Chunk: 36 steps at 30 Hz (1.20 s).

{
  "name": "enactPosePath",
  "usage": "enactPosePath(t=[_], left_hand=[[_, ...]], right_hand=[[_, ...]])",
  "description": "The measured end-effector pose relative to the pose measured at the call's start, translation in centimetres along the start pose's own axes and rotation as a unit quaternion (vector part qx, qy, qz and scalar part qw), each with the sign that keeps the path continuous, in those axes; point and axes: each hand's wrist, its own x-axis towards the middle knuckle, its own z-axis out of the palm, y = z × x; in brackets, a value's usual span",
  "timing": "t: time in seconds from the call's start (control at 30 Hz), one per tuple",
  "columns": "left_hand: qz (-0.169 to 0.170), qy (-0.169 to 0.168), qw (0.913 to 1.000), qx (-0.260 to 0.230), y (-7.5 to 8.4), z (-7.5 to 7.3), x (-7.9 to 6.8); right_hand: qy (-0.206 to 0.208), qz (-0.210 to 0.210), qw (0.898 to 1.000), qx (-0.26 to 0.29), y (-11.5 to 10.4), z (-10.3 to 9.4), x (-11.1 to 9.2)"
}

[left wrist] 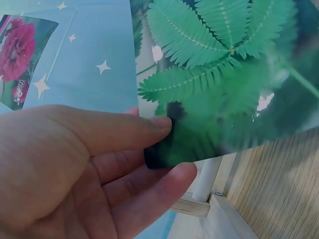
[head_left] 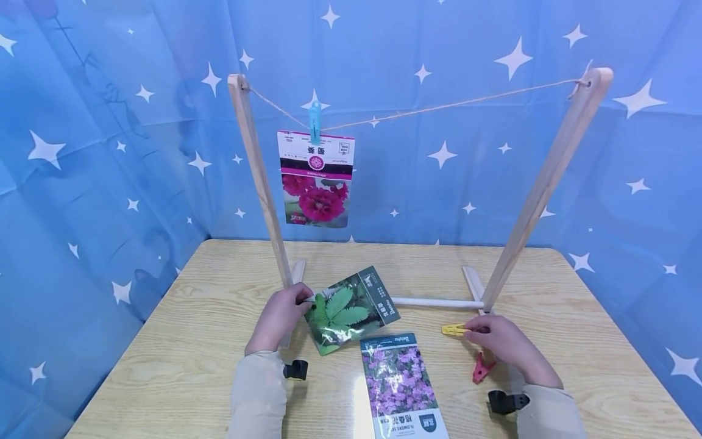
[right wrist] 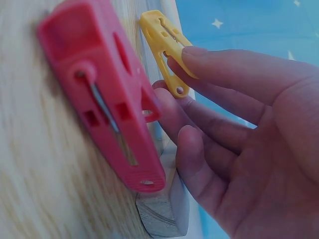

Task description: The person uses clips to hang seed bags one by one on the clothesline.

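My left hand point(head_left: 281, 314) pinches a corner of a green-leaf seed packet point(head_left: 348, 311), thumb on its printed face in the left wrist view. The packet is tilted over the left middle of the table. My right hand point(head_left: 507, 344) holds a yellow clothespin point(head_left: 453, 330) between thumb and fingers by its handle end. Below that hand a red clothespin point(head_left: 482, 368) lies on the table; it looms large in the right wrist view. A purple-flower seed packet point(head_left: 403, 384) lies flat between the hands.
A twine line point(head_left: 450, 108) runs between two wooden posts point(head_left: 540, 195). From it a blue clothespin point(head_left: 315, 122) hangs a pink-flower packet point(head_left: 316, 183) near the left post. A white crossbar point(head_left: 436, 302) joins the posts low down. Behind is a blue star-patterned curtain point(head_left: 406, 201).
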Motion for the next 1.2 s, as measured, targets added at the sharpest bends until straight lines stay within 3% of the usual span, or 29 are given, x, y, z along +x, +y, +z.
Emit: enactPosePath(t=[0.67, 0.83, 1.2], left_hand=[[0.025, -0.018, 0.9989, -0.036, 0.0, 0.05, 0.21], [0.041, -0.021, 0.9987, -0.021, -0.06, 0.16, 0.27], [0.038, -0.013, 0.9992, 0.006, 0.06, 0.04, -0.01]], right_hand=[[0.008, 0.002, 1.0, 0.009, 0.28, -0.02, 0.16], [0.012, 0.013, 1.0, 0.015, 0.3, 0.02, 0.11], [0.005, 0.02, 1.0, 0.019, 0.33, -0.01, 0.01]])
